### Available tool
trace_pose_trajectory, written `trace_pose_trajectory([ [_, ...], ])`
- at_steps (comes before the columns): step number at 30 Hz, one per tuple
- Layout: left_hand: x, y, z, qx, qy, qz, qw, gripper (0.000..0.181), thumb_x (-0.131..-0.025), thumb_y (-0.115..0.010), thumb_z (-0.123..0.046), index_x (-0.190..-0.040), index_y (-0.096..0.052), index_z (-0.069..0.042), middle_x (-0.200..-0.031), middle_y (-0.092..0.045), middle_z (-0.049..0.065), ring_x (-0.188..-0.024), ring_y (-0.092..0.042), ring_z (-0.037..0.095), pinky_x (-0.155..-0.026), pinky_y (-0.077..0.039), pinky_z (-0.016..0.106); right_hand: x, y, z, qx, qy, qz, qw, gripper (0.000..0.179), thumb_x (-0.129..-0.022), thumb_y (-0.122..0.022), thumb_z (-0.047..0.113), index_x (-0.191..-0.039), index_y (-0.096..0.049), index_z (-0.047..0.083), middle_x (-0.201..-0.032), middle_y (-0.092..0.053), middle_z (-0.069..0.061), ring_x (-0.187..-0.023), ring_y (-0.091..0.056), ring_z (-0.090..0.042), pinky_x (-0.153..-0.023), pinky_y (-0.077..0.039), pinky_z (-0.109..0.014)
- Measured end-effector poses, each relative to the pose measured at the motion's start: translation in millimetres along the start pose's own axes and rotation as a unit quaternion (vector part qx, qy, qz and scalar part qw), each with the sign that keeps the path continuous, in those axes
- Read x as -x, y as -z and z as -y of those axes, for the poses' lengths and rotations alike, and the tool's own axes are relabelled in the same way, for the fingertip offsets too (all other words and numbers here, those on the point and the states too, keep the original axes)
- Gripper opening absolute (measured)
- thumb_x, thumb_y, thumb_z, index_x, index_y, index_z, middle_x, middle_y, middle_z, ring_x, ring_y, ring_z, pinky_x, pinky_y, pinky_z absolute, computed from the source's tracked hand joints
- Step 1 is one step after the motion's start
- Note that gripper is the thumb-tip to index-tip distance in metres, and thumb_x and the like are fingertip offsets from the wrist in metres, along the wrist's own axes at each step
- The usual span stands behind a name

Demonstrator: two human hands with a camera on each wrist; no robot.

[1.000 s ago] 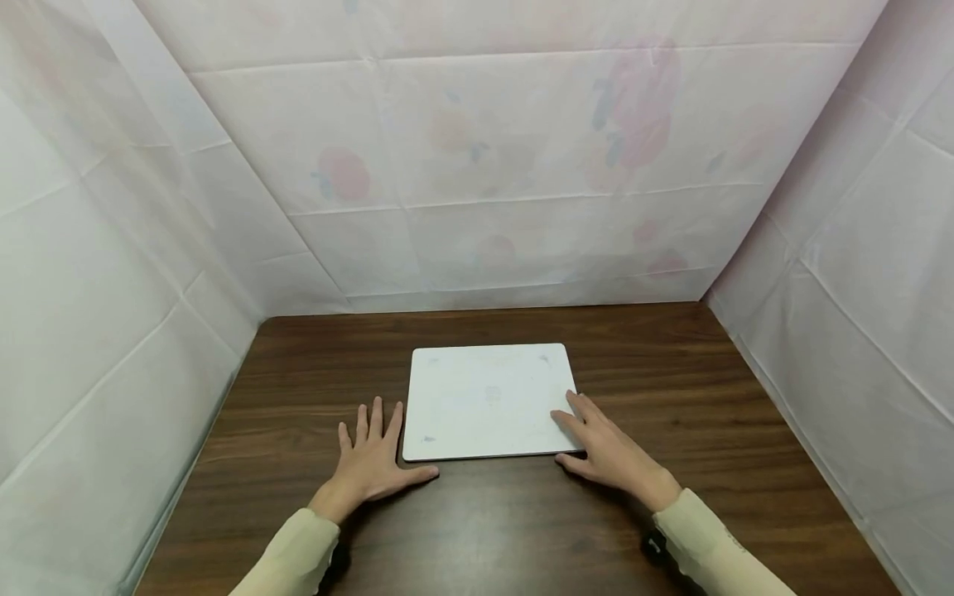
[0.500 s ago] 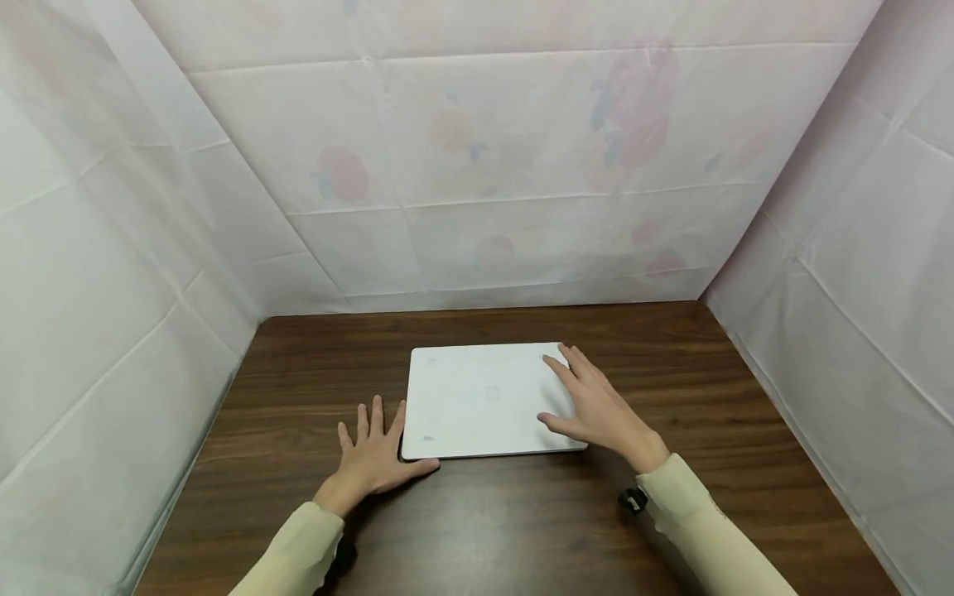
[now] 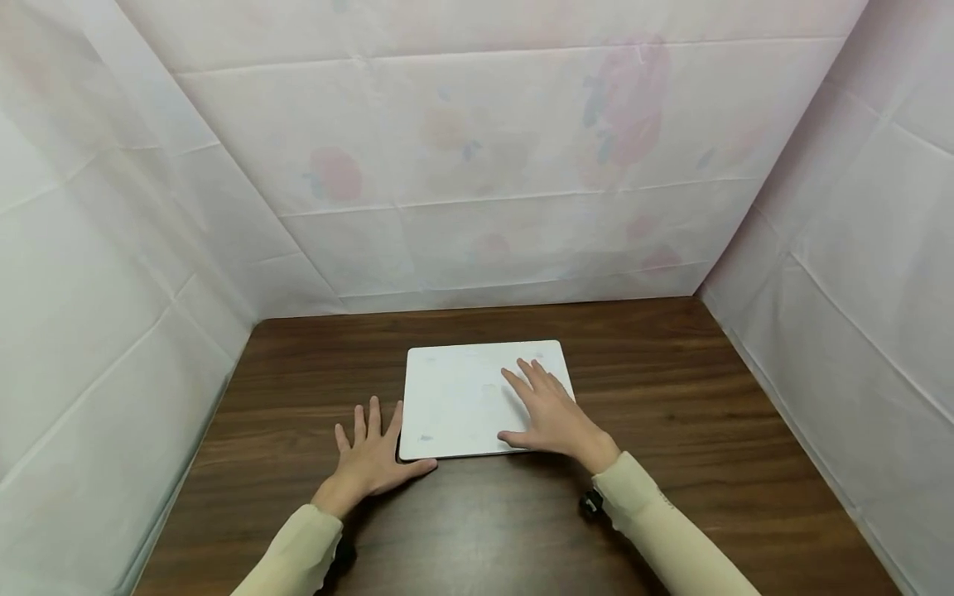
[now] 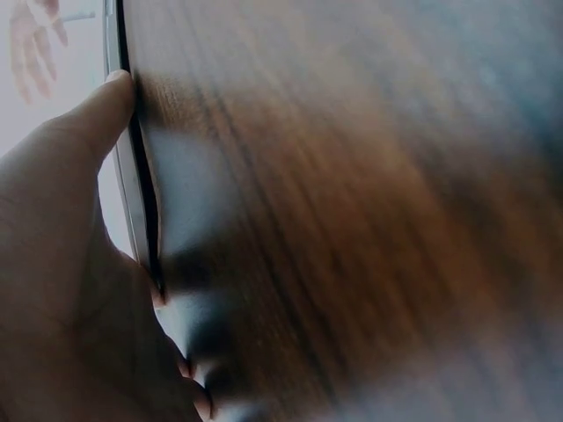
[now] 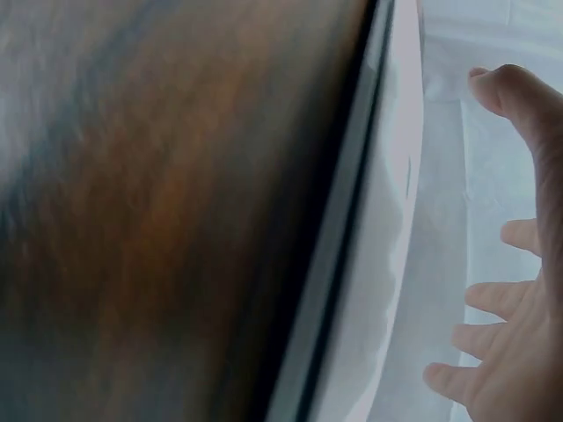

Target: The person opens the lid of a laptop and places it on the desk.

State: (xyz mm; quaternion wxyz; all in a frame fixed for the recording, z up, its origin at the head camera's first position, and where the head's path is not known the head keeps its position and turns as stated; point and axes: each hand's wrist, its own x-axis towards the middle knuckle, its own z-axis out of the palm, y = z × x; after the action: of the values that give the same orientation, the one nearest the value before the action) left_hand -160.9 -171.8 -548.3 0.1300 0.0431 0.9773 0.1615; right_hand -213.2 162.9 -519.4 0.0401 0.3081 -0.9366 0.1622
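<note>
A flat white closed laptop (image 3: 450, 397) with rounded corners lies on the dark wooden table, a faint mark in the middle of its lid. At its near left corner is my left hand (image 3: 370, 465), fingers spread and straight, the thumb along the front edge. In the left wrist view, that thumb (image 4: 106, 110) touches the laptop's side edge (image 4: 134, 198). Over the right half of the lid is my right hand (image 3: 551, 420), its fingers extended and holding nothing. From the right wrist view, the hand (image 5: 523, 321) appears raised above the laptop's layered edge (image 5: 352, 202).
The wooden table (image 3: 477, 530) runs back to a pale cloth wall (image 3: 447, 240) with faint pink prints. White cloth also hangs along the left (image 3: 112, 331) and right (image 3: 842, 273) sides. Each wrist carries a dark device below its pale sleeve.
My right hand has lifted off the laptop's right edge, gone up and then left over the lid. The left hand stays at the left corner, and the laptop keeps its place.
</note>
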Motion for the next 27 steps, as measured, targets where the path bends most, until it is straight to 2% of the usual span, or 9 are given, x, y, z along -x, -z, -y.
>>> trace_pose_trajectory([
  [7, -0.2, -4.4, 2.8, -0.003, -0.001, -0.002, 1.0000, 0.126, -0.077, -0.056, -0.091, -0.167, -0.011, -0.015, -0.170, 0.008, 0.029, -0.155, 0.008, 0.055, -0.110, 0.009, 0.083, 1.8, -10.3, 6.9, 0.007, -0.021, 0.058, 0.9981, 0.105, -0.082, -0.073, 0.070, -0.162, -0.034, 0.015, -0.167, -0.027, -0.023, -0.155, -0.023, -0.047, -0.119, -0.029, -0.066],
  [11, -0.2, -5.7, 3.8, -0.007, 0.000, -0.004, 1.0000, 0.128, -0.076, -0.054, -0.093, -0.167, -0.010, -0.015, -0.170, 0.008, 0.029, -0.155, 0.009, 0.055, -0.110, 0.008, 0.084, 4.3, -13.9, 8.9, 0.017, -0.025, 0.076, 0.9967, 0.104, -0.081, -0.073, 0.070, -0.162, -0.034, 0.016, -0.167, -0.026, -0.023, -0.156, -0.022, -0.046, -0.120, -0.028, -0.065],
  [17, 2.7, -4.6, 1.9, -0.004, 0.002, 0.001, 1.0000, 0.127, -0.077, -0.055, -0.092, -0.167, -0.010, -0.015, -0.170, 0.008, 0.029, -0.155, 0.009, 0.055, -0.110, 0.009, 0.084, 7.3, -16.1, 11.7, 0.024, -0.022, 0.088, 0.9956, 0.102, -0.079, -0.077, 0.068, -0.159, -0.039, 0.016, -0.164, -0.031, -0.023, -0.153, -0.027, -0.046, -0.118, -0.028, -0.069],
  [27, 3.9, -5.4, 3.2, -0.008, -0.001, -0.005, 1.0000, 0.126, -0.077, -0.054, -0.093, -0.167, -0.011, -0.016, -0.170, 0.008, 0.028, -0.155, 0.009, 0.054, -0.110, 0.008, 0.083, 10.1, -18.9, 11.0, 0.046, -0.008, 0.077, 0.9959, 0.090, -0.082, -0.075, 0.067, -0.152, -0.049, 0.017, -0.161, -0.037, -0.024, -0.150, -0.034, -0.048, -0.114, -0.033, -0.070],
])
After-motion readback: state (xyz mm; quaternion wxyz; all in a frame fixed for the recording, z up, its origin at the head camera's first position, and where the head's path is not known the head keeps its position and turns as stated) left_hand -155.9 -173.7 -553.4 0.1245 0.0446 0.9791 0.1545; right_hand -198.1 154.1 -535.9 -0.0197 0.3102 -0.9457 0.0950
